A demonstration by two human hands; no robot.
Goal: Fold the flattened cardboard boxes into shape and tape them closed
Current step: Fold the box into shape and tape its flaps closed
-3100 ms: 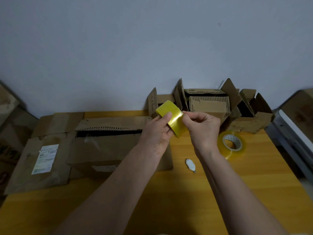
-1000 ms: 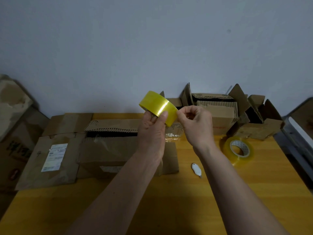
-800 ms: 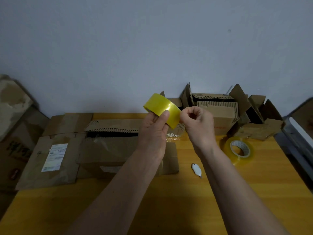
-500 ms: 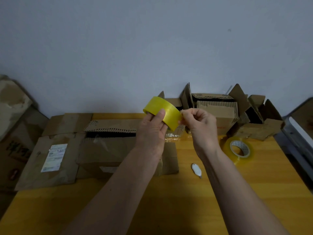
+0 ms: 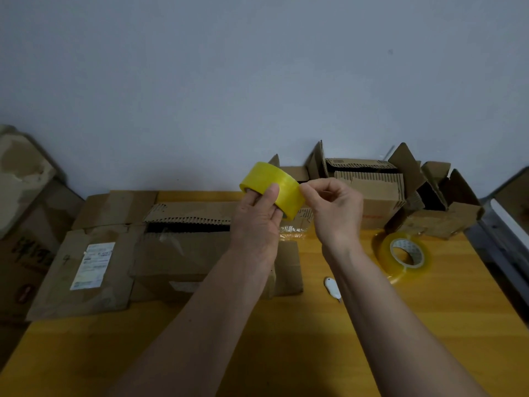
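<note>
My left hand (image 5: 257,216) holds a yellow tape roll (image 5: 272,186) up in front of me, fingers through its core and thumb on its outer face. My right hand (image 5: 335,209) pinches at the roll's right edge with thumb and forefinger, where the tape end lies. Below the hands a large cardboard box (image 5: 206,253) lies on the yellow table (image 5: 286,339) with its corrugated flap edge facing up. Flattened cardboard with a white label (image 5: 91,266) lies to its left.
A second, clear tape roll (image 5: 403,256) lies flat on the table at the right. A small white cutter (image 5: 332,289) rests near my right forearm. Several open small boxes (image 5: 372,193) stand against the wall at the back right. More cardboard leans at the far left.
The yellow roll has turned a little in my left hand and my right fingers have shifted along its right edge. Both hands stay at about the same height.
</note>
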